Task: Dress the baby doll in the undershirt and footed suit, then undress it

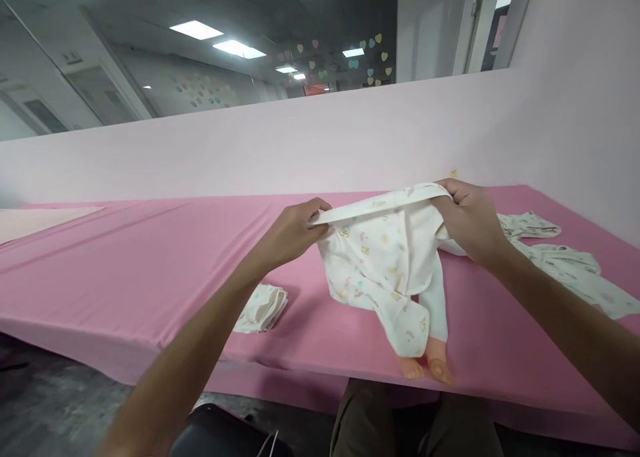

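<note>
A white baby garment (373, 247) with small coloured prints is stretched between my two hands above the table. My left hand (300, 227) pinches one end of its upper edge, and my right hand (467, 217) grips the other end, a little higher. The cloth hangs down in front of a baby doll, whose bare feet (439, 367) show near the table's front edge. One doll leg (434, 303) is in plain pale cloth. Most of the doll is hidden behind the garment and my right hand. Whether the lowest printed part hangs loose or covers the other leg, I cannot tell.
Left of the doll, a folded printed cloth (263, 308) lies on the pink-covered table (125, 263). More printed baby clothes (565, 270) are spread to the right. A pale wall with windows stands behind. Below are my knees (363, 420) and a black seat (220, 433).
</note>
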Motion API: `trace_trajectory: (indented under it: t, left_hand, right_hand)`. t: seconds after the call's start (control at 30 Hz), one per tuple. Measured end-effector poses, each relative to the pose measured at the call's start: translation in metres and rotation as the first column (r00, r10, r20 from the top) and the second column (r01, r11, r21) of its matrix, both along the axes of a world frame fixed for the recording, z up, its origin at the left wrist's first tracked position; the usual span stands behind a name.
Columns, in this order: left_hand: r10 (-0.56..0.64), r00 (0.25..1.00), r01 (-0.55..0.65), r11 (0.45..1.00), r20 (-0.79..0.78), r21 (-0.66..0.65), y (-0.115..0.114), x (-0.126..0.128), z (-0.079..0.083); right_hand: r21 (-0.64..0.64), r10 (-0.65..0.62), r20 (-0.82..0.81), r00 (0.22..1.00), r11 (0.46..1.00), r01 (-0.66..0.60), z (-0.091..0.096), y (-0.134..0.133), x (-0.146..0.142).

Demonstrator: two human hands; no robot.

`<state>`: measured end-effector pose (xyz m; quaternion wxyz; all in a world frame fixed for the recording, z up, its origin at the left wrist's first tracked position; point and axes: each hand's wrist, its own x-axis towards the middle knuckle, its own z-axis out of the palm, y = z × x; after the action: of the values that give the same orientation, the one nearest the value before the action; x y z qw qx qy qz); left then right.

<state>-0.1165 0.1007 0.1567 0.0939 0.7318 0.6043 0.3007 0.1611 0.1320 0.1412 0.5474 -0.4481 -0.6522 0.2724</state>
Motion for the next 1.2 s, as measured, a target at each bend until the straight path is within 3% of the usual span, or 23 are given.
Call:
trace_trajectory:
  t: [0.17,0.43,0.5,0.57,0.6,0.63,0.7,0.8,0.9,0.97,1.03,1.1,1.13,1.2]
  left_hand:
    - [0.011,1.0,-0.015,0.992,0.027,0.124,0.011,-0.017,0.001]
    - [0.104,0.944,-0.114,0.993,0.312,0.014,0.021,-0.015,-0.013]
    - [0.144,0.925,-0.202,0.97,0.351,0.134,0.01,-0.002,-0.026]
    - [0.149,0.932,-0.279,0.875,0.33,0.395,-0.009,0.019,-0.045]
    - [0.122,0.95,-0.255,0.833,0.288,0.49,-0.02,0.033,-0.056]
    - [0.036,0.976,-0.139,0.859,0.213,0.492,-0.03,0.047,-0.067]
    - [-0.156,0.982,0.116,0.945,0.108,0.305,-0.047,0.076,-0.086]
    - [-0.234,0.969,0.232,0.972,0.078,0.031,-0.051,0.106,-0.1]
    - [-0.226,0.944,0.239,0.97,0.239,-0.028,-0.037,0.111,-0.091]
    - [-0.203,0.869,0.248,0.968,0.452,-0.042,-0.026,0.103,-0.075]
    - [-0.173,0.74,0.224,0.975,0.65,0.006,-0.017,0.09,-0.054]
    - [-0.173,0.607,0.139,0.984,0.775,0.111,-0.012,0.077,-0.034]
    - [-0.185,0.551,0.092,0.983,0.814,0.161,-0.011,0.071,-0.025]
    - [-0.21,0.475,0.025,0.974,0.855,0.226,-0.01,0.064,-0.012]
  right_hand:
    - [0.057,-0.055,-0.061,0.997,0.997,0.058,0.004,0.001,0.008]
    - [0.067,-0.052,-0.136,0.989,0.996,0.062,0.012,-0.002,0.009]
    - [0.036,-0.038,-0.175,0.984,0.998,0.045,0.015,-0.003,0.007]
    - [-0.051,-0.026,-0.225,0.974,0.999,0.014,0.019,-0.005,0.002]
    - [-0.105,-0.021,-0.25,0.968,0.994,-0.006,0.022,-0.006,-0.002]
    - [-0.154,-0.007,-0.273,0.962,0.987,-0.036,0.025,-0.007,-0.007]
    - [-0.212,0.055,-0.305,0.951,0.969,-0.124,0.03,-0.01,-0.02]
    - [-0.225,0.192,-0.278,0.941,0.94,-0.258,0.036,-0.015,-0.039]
    - [-0.189,0.364,-0.173,0.915,0.899,-0.394,0.035,-0.019,-0.05]
    - [-0.104,0.44,-0.107,0.892,0.887,-0.45,0.027,-0.022,-0.051]
    - [0.018,0.355,-0.056,0.933,0.935,-0.354,0.013,-0.026,-0.05]
    - [0.129,0.144,-0.016,0.989,0.982,-0.141,-0.007,-0.033,-0.051]
    - [0.167,0.059,0.016,0.998,0.984,-0.061,-0.018,-0.038,-0.053]
    - [0.226,0.013,0.116,0.993,0.973,-0.039,-0.037,-0.048,-0.059]
